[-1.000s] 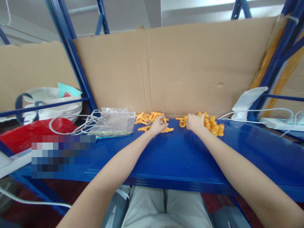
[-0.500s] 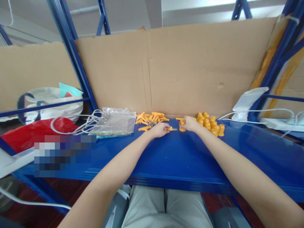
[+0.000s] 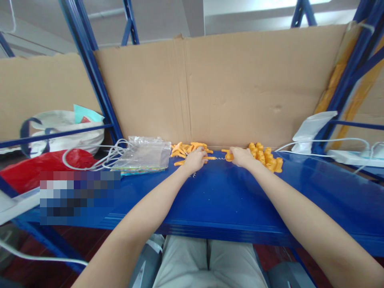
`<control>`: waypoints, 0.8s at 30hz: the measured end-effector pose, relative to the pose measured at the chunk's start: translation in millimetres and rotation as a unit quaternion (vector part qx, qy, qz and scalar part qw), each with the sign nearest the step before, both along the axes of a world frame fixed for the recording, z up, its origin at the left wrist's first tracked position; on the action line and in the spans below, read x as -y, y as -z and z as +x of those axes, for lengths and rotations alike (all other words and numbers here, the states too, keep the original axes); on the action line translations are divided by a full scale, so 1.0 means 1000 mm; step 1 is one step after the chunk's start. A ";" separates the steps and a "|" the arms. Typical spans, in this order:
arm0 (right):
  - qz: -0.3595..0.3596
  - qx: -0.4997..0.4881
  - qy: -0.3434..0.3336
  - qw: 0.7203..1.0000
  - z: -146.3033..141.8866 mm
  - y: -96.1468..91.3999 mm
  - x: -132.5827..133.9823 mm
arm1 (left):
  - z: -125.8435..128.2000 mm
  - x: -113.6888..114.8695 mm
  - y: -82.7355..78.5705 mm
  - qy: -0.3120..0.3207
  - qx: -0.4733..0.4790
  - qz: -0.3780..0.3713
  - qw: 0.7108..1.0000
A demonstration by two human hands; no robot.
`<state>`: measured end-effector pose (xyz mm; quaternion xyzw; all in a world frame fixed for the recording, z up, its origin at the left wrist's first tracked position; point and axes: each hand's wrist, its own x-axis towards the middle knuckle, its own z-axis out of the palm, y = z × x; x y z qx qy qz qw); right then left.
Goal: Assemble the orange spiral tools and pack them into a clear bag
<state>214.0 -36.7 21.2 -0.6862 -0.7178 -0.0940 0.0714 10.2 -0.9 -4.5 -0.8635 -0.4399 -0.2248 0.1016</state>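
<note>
My left hand point(image 3: 194, 161) is closed on a flat orange plastic piece point(image 3: 207, 158) at the right edge of a pile of flat orange pieces point(image 3: 183, 149) on the blue shelf point(image 3: 228, 196). My right hand point(image 3: 241, 156) is closed on an orange round-ended piece point(image 3: 229, 155), just left of a cluster of upright orange tube-shaped parts point(image 3: 267, 157). A thin metal spring or chain point(image 3: 220, 158) spans the small gap between the two held pieces. Both hands rest low on the shelf near the cardboard back wall point(image 3: 234, 88).
A clear plastic bag point(image 3: 144, 154) and white cables point(image 3: 105, 158) lie left of the orange piles. Further left sit a red bag point(image 3: 33, 168) and a white tote point(image 3: 63, 132). A white power strip point(image 3: 351, 157) and white pouch point(image 3: 312, 126) are at right. Blue rack posts point(image 3: 90, 68) stand at both sides.
My hands left the two piles, each with an orange piece, and met at the shelf's middle. They now sit slightly further back, with the spring stretched between the pieces.
</note>
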 end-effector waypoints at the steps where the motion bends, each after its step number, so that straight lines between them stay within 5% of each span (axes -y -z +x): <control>1: -0.002 0.001 -0.010 1.000 -0.001 0.000 0.001 | -0.001 -0.001 0.000 -0.008 0.001 -0.005 1.000; 15: 0.013 -0.059 -0.058 0.996 0.004 0.013 -0.018 | -0.002 -0.004 0.003 -0.020 0.043 -0.002 0.999; 24: 0.004 -0.151 -0.233 0.961 -0.002 0.012 -0.017 | -0.002 0.000 0.001 0.059 0.028 -0.001 0.998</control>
